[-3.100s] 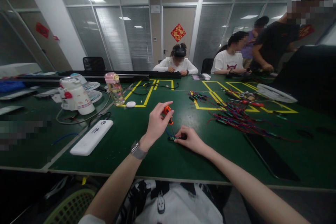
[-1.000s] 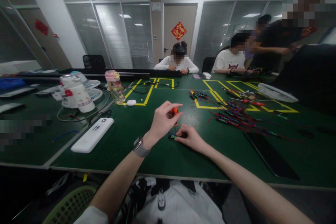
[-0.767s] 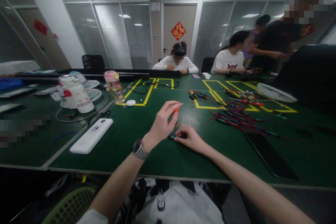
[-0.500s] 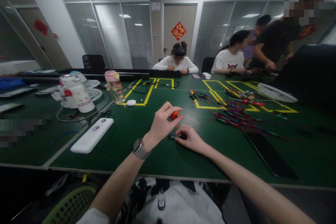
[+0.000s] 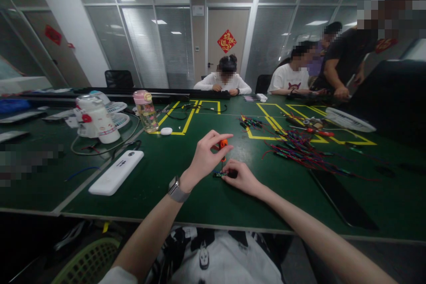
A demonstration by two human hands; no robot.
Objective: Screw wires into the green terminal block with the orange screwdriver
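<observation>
Upright in my left hand (image 5: 210, 151) is a small screwdriver (image 5: 223, 143) with an orange and black handle, held between thumb and fingers. Its thin shaft points down onto a small green circuit board (image 5: 219, 175) lying on the table. My right hand (image 5: 242, 178) pinches the right end of that board, with fingertips close to the shaft. A dark part shows by the right fingers, and I cannot make out what it is. To the right lies a heap of similar boards with red and blue wires (image 5: 299, 146).
On the left are a white power bank (image 5: 117, 173), a white bottle (image 5: 100, 120), a pink-lidded bottle (image 5: 146, 111) and a white earbud case (image 5: 166, 131). A black flat slab (image 5: 344, 197) lies at right. Yellow tape (image 5: 189, 117) marks the green table (image 5: 186, 213). Several people sit or stand beyond.
Both hands stay nearly in place. The screwdriver's orange handle has turned slightly in my left fingers. At right, the standing person's arms have shifted a little.
</observation>
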